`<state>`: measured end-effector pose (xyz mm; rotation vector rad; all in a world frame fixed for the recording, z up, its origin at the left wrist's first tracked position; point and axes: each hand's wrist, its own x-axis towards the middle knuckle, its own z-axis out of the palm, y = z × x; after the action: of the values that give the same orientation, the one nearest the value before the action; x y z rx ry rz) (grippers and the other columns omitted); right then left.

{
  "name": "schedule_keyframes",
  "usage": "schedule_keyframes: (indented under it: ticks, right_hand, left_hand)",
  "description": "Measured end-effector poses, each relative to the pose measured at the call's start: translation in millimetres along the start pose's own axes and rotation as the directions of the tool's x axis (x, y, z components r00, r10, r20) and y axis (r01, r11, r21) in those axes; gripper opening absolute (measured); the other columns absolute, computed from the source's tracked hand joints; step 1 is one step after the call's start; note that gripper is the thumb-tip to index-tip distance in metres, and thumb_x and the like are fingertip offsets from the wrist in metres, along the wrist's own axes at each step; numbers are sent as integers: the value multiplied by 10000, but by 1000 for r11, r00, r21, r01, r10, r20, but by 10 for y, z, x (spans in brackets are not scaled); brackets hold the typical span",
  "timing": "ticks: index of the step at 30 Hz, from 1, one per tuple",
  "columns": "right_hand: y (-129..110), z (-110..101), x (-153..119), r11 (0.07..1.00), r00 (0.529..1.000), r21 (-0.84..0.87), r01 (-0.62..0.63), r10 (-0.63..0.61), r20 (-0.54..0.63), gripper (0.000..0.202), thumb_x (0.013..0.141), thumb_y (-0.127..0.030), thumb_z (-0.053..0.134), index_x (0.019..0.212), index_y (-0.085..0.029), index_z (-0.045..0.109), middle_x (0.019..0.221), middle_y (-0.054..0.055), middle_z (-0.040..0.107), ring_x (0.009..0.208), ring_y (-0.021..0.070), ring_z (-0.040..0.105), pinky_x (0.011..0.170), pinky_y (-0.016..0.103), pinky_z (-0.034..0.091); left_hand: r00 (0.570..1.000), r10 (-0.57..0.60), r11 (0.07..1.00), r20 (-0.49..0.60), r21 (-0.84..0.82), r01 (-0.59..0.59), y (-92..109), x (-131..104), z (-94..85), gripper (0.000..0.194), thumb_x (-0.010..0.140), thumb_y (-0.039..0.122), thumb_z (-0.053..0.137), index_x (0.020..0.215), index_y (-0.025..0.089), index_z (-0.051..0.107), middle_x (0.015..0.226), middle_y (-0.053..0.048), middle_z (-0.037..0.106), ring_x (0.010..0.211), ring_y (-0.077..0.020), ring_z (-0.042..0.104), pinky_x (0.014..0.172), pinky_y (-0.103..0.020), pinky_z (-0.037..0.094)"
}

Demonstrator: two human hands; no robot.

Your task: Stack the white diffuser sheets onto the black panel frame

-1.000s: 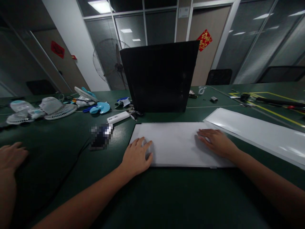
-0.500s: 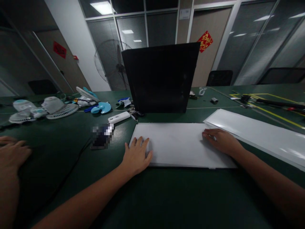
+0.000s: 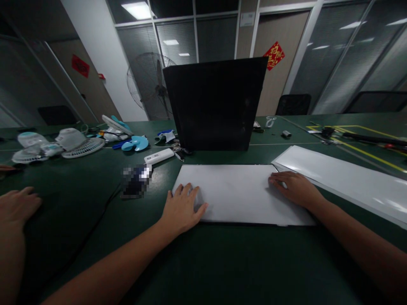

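A white rectangular panel lies flat on the dark green table in front of me. My left hand rests on its left end with the fingers spread, holding nothing. On the right end lies my right hand, its fingers stretched toward the left and slightly bent, with nothing visible held. Beyond the panel stands a large black panel, upright. Glossy white sheets lie to the right of my right hand, close to the panel's upper right corner.
Another person's hand rests at the left edge. A blurred-out device with a cable and a white power strip-like object lie left of the panel. Fan parts are at the far left. A plastic cup stands behind.
My left thumb has spread slightly to the right. The other person's two hands, together before, are now apart. My right hand has barely shifted.
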<state>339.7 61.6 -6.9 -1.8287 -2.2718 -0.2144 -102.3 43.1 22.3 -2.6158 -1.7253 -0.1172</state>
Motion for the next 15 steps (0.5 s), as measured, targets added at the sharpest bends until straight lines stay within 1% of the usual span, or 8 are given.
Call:
schedule_keyframes:
  ticks: [2, 4, 6, 8, 10, 12, 13, 15]
  right_hand:
    - [138, 10, -3, 999, 999, -34, -42, 41, -33, 514, 1045, -508, 398, 1275, -222, 757, 1357, 98, 702, 1306, 306, 607, 1138, 550, 454]
    - [348, 35, -28, 988, 989, -87, -125, 117, -88, 521, 1044, -492, 393, 1336, -211, 720, 1437, 116, 648, 1394, 328, 530, 1158, 577, 419]
    - [597, 78, -76, 965, 969, -135, -226, 209, -131, 565, 1034, -499, 409, 1433, -179, 649, 1545, 160, 544, 1472, 369, 430, 1170, 605, 383]
    - [832, 136, -136, 925, 937, -161, -344, 326, -125, 674, 1018, -556, 423, 1527, -134, 552, 1610, 231, 435, 1500, 430, 364, 1149, 644, 371]
    - [1007, 196, -184, 874, 887, -150, -462, 459, -54, 810, 994, -658, 398, 1571, -97, 487, 1596, 301, 413, 1456, 493, 396, 1077, 688, 400]
    - [1100, 241, -208, 839, 842, -115, -532, 538, 30, 891, 968, -742, 333, 1564, -100, 498, 1530, 324, 483, 1356, 517, 494, 990, 701, 447]
    - [1117, 255, -209, 833, 833, -99, -545, 551, 56, 909, 957, -767, 306, 1553, -115, 517, 1498, 316, 522, 1305, 517, 536, 955, 698, 467]
    - [1110, 264, -200, 836, 835, -88, -541, 547, 56, 909, 940, -789, 281, 1533, -156, 553, 1463, 283, 571, 1240, 510, 580, 907, 700, 493]
  left_hand:
    - [1000, 4, 1000, -7, 5, -3, 3, -4, -8, 680, 980, 660, 418, 1497, 230, 520, 1573, -175, 504, 1437, -453, 459, 1114, -723, 389]
    - [1000, 3, 1000, -13, 15, -3, 6, -10, -17, 683, 976, 671, 416, 1494, 239, 521, 1565, -172, 514, 1421, -446, 479, 1102, -710, 411]
    - [1000, -1, 1000, -10, 23, 2, 12, -15, -27, 692, 972, 681, 414, 1503, 247, 510, 1569, -174, 509, 1417, -443, 487, 1092, -701, 425]
    - [1000, -9, 1000, 2, 24, 9, 17, -19, -36, 714, 968, 688, 417, 1522, 243, 492, 1583, -180, 494, 1423, -446, 482, 1092, -705, 424]
    - [1000, -9, 1000, 11, 20, 9, 21, -22, -41, 733, 970, 688, 416, 1537, 229, 482, 1592, -188, 485, 1431, -454, 474, 1101, -716, 410]
    - [1000, -6, 1000, 11, 19, 6, 20, -25, -36, 748, 968, 695, 419, 1547, 225, 477, 1604, -189, 472, 1450, -461, 454, 1130, -731, 370]
    - [1000, 3, 1000, 11, 16, -3, 17, -27, -29, 758, 965, 707, 421, 1553, 232, 474, 1614, -185, 463, 1466, -462, 436, 1151, -738, 338]
    - [999, 45, 999, 13, -2, -44, 9, -33, -12, 787, 952, 742, 427, 1568, 252, 461, 1639, -170, 435, 1507, -451, 387, 1200, -730, 267]
